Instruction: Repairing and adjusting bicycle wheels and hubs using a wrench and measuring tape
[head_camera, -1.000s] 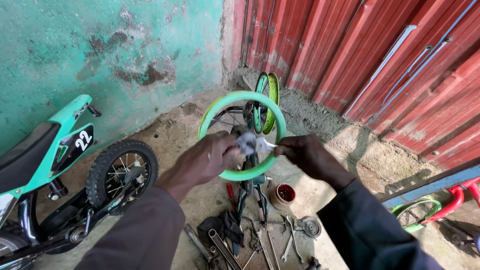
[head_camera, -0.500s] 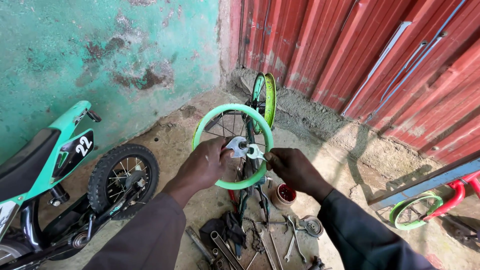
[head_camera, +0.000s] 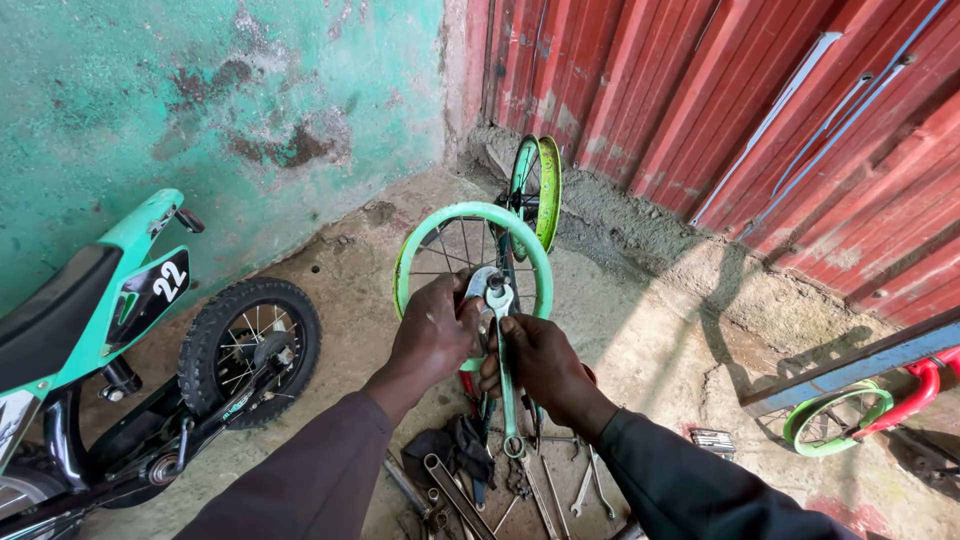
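A small green bicycle wheel rim (head_camera: 418, 245) with spokes stands upright in front of me. My left hand (head_camera: 432, 335) grips it at the hub, fingers closed around a metal part there. My right hand (head_camera: 540, 362) holds a silver spanner (head_camera: 505, 350) whose open head sits on the hub axle at the wheel's middle; the spanner's shaft points down toward me. Both hands touch near the hub.
A green child's bike (head_camera: 110, 330) with a black knobby tyre (head_camera: 250, 345) stands at the left. A second green rim (head_camera: 540, 185) leans behind the wheel. Spanners and a dark rag (head_camera: 450, 455) lie on the concrete below. Another green wheel (head_camera: 835, 420) and red frame sit right.
My hands came down and closer together onto the wheel hub. The spanner that was raised between them is now set on the axle, with my right hand around its shaft.
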